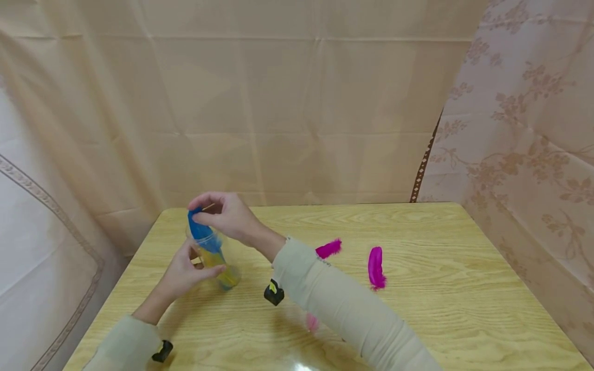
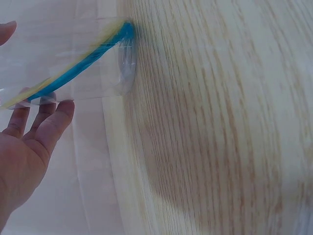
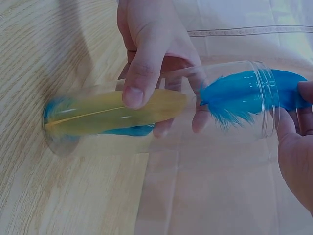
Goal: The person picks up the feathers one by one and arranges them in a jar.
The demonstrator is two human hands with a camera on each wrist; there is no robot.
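Blue feathers number at least two: the upper feather (image 3: 239,95) passes through the mouth of the one clear jar (image 3: 112,143), partly inside and partly above the rim, and a lower blue feather (image 2: 83,67) lies slanted inside the jar down to its base. Beside that lower one, also within the jar, is one yellow feather (image 3: 112,112). The jar has its mouth up and its base toward the table.

Two hands are at the jar. The left hand (image 1: 183,270), at its left side, is partly closed, thumb and fingers curved around the wall in a grip. The right hand (image 1: 227,214), over the jar's mouth, pinches the top of the upper feather between thumb and fingers.

To the jar's right lie two magenta feathers, a nearer one (image 1: 329,248) partly behind the right sleeve (image 1: 348,304), and a farther one (image 1: 377,268). One pale pink feather (image 1: 313,322), half hidden by that sleeve, lies right of the jar and closer to the person.

The jar's surroundings are a table (image 1: 441,309) with yellowish wood grain; behind the jar hangs a creased beige curtain (image 1: 278,103). Far to its right is a pinkish floral cloth (image 1: 533,118), and to its left a white cloth (image 1: 37,232) with a patterned band.
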